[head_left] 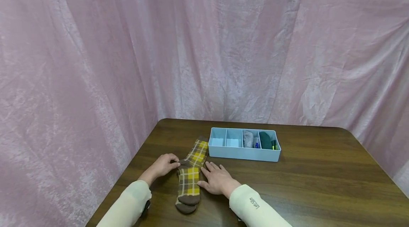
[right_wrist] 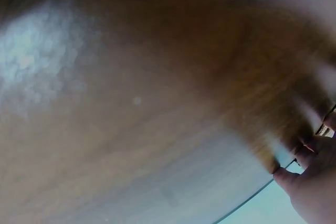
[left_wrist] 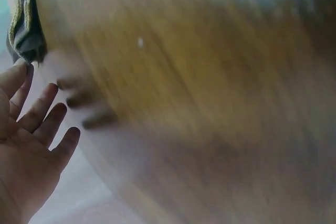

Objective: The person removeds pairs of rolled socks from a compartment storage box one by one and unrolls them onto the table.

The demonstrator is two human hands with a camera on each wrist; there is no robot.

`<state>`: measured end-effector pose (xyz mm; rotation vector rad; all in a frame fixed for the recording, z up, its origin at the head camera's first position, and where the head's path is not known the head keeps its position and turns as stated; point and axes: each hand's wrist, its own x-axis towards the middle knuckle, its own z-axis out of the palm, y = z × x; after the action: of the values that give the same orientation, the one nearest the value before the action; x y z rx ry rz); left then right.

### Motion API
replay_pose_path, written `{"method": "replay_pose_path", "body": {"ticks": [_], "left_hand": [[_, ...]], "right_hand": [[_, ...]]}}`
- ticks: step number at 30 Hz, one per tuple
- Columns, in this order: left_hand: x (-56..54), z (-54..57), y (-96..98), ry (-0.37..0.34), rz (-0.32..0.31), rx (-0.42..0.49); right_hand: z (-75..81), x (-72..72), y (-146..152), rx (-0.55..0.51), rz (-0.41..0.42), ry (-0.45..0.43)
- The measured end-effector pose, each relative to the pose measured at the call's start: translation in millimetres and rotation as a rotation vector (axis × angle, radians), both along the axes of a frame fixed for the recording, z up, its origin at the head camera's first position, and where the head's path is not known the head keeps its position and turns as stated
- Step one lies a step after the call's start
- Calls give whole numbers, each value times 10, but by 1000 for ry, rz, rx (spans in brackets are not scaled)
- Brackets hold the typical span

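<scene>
A pair of yellow and brown plaid socks (head_left: 192, 177) lies stacked on the table, brown toes towards me and the cuffs angled off to the back right. My left hand (head_left: 164, 165) is at their left edge near the heel. In the left wrist view, its thumb and index finger pinch the dark sock fabric (left_wrist: 30, 40), while the other fingers (left_wrist: 47, 124) are spread. On the opposite side, my right hand (head_left: 218, 180) rests palm down on the table with fingers extended, fingertips right at the socks' edge.
A light blue box (head_left: 244, 153) with several compartments stands just behind my right hand, close to the sock cuffs. Its right compartments hold a grey rolled cloth (head_left: 247, 139) and a dark green one (head_left: 265, 140). Pink curtains (head_left: 223, 49) hang behind the brown table (head_left: 313, 170).
</scene>
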<state>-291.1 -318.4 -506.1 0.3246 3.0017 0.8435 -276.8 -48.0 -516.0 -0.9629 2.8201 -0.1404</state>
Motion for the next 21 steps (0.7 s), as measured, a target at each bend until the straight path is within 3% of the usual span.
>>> {"method": "replay_pose_path", "body": {"ticks": [11, 16, 21], "left_hand": [[-15, 52, -227, -40, 110, 28], [23, 60, -229, -94, 112, 52], [37, 61, -208, -78, 115, 37]], "right_hand": [[-12, -2, 5, 4, 2, 5], [-2, 22, 2, -3, -14, -14], [-8, 30, -4, 3, -18, -13]]}}
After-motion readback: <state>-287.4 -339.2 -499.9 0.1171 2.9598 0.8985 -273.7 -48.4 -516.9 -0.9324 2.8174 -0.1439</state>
